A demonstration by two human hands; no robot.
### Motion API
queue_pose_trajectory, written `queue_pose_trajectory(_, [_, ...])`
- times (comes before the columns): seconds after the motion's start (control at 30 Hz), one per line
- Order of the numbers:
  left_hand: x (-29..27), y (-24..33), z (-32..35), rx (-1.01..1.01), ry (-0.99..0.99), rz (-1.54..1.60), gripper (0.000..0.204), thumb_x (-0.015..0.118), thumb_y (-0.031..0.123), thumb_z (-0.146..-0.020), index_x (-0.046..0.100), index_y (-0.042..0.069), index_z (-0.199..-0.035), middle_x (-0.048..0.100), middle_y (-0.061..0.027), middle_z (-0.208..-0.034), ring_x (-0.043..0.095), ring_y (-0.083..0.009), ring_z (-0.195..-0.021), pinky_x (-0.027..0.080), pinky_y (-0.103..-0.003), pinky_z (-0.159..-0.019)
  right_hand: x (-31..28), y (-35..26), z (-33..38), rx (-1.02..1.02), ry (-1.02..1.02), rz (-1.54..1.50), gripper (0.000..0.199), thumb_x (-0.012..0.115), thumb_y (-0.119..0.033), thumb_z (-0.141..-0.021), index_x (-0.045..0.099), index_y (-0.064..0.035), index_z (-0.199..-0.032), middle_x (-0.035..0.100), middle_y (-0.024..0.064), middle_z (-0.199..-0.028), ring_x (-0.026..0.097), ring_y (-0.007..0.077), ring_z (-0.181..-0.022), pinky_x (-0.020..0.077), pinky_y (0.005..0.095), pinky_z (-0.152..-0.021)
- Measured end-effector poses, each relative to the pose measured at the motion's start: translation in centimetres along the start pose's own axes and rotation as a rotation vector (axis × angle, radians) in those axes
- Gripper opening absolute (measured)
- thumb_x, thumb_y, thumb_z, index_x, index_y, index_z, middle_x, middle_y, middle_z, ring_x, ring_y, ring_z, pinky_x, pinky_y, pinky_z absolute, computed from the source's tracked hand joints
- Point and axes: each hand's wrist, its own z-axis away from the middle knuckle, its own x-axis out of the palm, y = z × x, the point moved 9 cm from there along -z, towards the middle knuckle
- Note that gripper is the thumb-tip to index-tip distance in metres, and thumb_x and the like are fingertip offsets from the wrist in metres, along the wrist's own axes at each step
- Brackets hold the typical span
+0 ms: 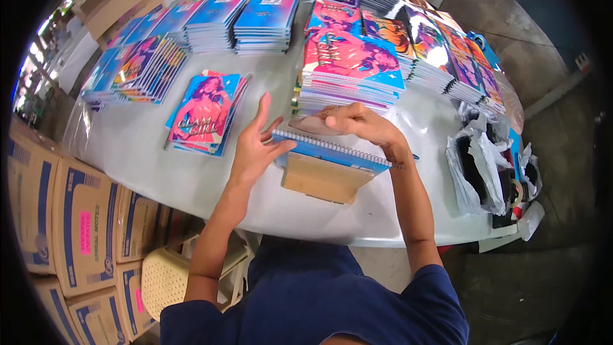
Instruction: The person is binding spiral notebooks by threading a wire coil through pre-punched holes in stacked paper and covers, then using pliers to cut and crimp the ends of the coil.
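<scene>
"Grip, as seen from where you stand?"

"Left hand (pixel 254 148): thumb laid on the left end of a blue spiral notebook (pixel 329 156), fingers spread and raised. Right hand (pixel 369 125): thumb and fingers drawn together above the coil; whether they pinch anything, I cannot tell."

"Position of the notebook?"

"Between the hands, coil edge uppermost, tan cardboard piece (pixel 325 180) below it on the person's side."

"Room around?"

"Tight beyond: tall stack of picture-cover notebooks (pixel 351 67) just past the hands. Smaller stack (pixel 205 115) left of the left hand. Bare white table (pixel 153 161) from there to the curved near edge."

"Containers?"

"Closed cartons (pixel 86 223), piled below the table's left edge; contents hidden. Open carton (pixel 121 6), far left, flap raised. Torn white plastic bag (pixel 490 172), right side, something dark showing in its opening."
</scene>
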Motion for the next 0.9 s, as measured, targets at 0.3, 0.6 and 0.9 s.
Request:
queue_pose_trajectory(0.3, [3.7,1.7,-1.3,-0.047,-0.408,0.231,0.060,0.064,0.043,-0.091,0.058,-0.004,-0.127,0.056,-0.0146,-0.134,0.053,-0.0243,-0.125,0.036,-0.036,-0.107,-12.0,3.9,15.8,0.221,0.583,0.370,0.040,0.060,-0.036,-0.092,0.068,-0.0057,-0.117,0.066,0.0164,-0.108,0.062,0.0242,-0.098,0.0471,0.0338,-0.085])
queue_pose_trajectory(0.6, [1.5,13.0,1.2,0.174,-0.165,-0.138,0.053,0.067,0.022,-0.087,0.054,-0.005,-0.131,0.056,-0.0140,-0.136,0.054,-0.0270,-0.125,0.040,-0.040,-0.105,-6.5,9.6,18.6,0.174,0.819,1.092,0.038,0.071,-0.024,-0.083,0.065,-0.0163,-0.120,0.057,0.0150,-0.119,0.046,0.0320,-0.122,0.0338,0.0467,-0.101])
queue_pose_trajectory(0.9, [10.9,7.1,7.3,0.465,-0.222,-1.061,0.065,0.072,0.018,-0.078,0.049,0.003,-0.137,0.050,-0.0159,-0.139,0.042,-0.0396,-0.132,0.032,-0.051,-0.106,-0.2,4.7,19.8,0.114,0.997,0.704,0.038,0.068,-0.013,-0.084,0.062,-0.0122,-0.121,0.057,0.0164,-0.102,0.055,0.0316,-0.093,0.0461,0.0425,-0.083])
